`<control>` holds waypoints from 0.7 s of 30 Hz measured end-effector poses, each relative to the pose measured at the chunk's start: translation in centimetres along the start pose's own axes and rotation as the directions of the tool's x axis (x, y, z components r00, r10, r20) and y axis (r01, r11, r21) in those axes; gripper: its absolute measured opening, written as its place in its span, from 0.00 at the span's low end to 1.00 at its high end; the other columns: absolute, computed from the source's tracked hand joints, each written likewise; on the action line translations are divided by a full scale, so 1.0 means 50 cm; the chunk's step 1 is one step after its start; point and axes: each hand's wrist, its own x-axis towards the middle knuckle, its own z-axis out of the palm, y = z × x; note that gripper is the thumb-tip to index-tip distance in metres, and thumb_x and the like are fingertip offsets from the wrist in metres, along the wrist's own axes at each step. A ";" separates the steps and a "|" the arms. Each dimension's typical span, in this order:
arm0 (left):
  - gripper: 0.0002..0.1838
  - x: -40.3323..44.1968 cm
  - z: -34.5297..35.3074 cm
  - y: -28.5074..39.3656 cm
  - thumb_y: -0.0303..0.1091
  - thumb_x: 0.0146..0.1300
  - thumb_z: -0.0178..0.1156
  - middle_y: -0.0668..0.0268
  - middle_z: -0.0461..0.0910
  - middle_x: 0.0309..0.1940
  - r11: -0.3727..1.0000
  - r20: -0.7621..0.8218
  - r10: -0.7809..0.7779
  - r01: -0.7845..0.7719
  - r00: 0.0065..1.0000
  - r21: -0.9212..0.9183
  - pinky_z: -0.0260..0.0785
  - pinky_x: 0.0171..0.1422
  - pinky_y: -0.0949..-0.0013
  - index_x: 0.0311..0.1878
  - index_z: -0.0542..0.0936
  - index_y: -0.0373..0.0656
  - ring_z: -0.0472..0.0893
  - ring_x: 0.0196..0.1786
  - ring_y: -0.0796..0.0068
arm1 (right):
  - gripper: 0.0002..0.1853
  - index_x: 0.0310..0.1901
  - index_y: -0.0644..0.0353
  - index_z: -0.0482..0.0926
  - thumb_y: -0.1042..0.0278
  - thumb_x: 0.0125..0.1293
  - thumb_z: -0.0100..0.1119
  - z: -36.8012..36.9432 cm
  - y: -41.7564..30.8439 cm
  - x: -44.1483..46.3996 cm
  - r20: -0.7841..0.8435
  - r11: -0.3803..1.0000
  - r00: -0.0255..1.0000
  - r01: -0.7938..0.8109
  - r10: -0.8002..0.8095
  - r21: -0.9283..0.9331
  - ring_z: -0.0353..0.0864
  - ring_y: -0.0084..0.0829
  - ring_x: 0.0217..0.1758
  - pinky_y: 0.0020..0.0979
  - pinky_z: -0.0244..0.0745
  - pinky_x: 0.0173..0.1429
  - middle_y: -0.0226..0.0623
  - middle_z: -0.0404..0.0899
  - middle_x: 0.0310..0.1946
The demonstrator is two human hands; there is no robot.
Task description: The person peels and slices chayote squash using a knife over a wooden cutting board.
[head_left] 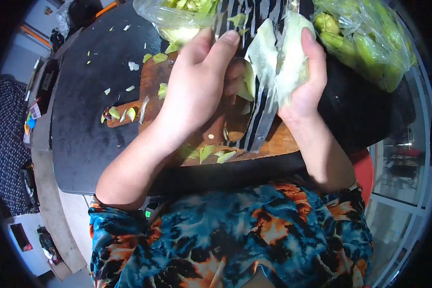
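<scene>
The right hand (pixel 308 79) curls closed around a pale, split vegetable (pixel 289 60) above the cutting board (pixel 278 141)'s right side. The left hand (pixel 197 72)'s fingers bend inward; I cannot tell what they grip.

No text, label, brand, number or sign can be read, the bright green patch (pixel 148 213) between seven and eight o'clock and the pink-and-white item (pixel 35 112) just past nine o'clock both being too small to make out any lettering.
</scene>
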 end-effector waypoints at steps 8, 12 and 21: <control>0.08 0.055 -0.045 0.015 0.39 0.67 0.51 0.72 0.68 0.21 0.981 -0.077 -0.177 0.182 0.981 0.072 0.58 0.20 0.79 0.38 0.69 0.45 0.66 0.19 0.82 | 0.26 0.57 0.62 0.66 0.48 0.68 0.47 -0.040 -0.002 0.075 -0.046 0.988 0.997 -0.061 0.055 -0.143 0.75 0.35 0.50 0.37 0.70 0.56 0.41 0.73 0.50; 0.08 0.068 -0.104 0.024 0.37 0.67 0.51 0.71 0.68 0.21 0.997 -0.221 0.001 0.015 0.975 0.071 0.56 0.23 0.80 0.34 0.69 0.45 0.64 0.20 0.84 | 0.22 0.53 0.64 0.70 0.57 0.63 0.54 -0.059 -0.060 0.103 -0.022 0.989 0.997 -0.072 0.070 -0.129 0.77 0.38 0.47 0.37 0.72 0.53 0.42 0.77 0.42; 0.09 0.068 -0.132 0.029 0.38 0.67 0.51 0.73 0.68 0.21 0.979 -0.073 -0.120 0.131 0.990 0.157 0.60 0.26 0.76 0.36 0.69 0.43 0.66 0.21 0.83 | 0.25 0.55 0.67 0.68 0.55 0.63 0.49 -0.066 -0.060 0.092 0.041 0.849 0.999 0.041 -0.023 -0.527 0.76 0.35 0.51 0.34 0.70 0.57 0.47 0.75 0.49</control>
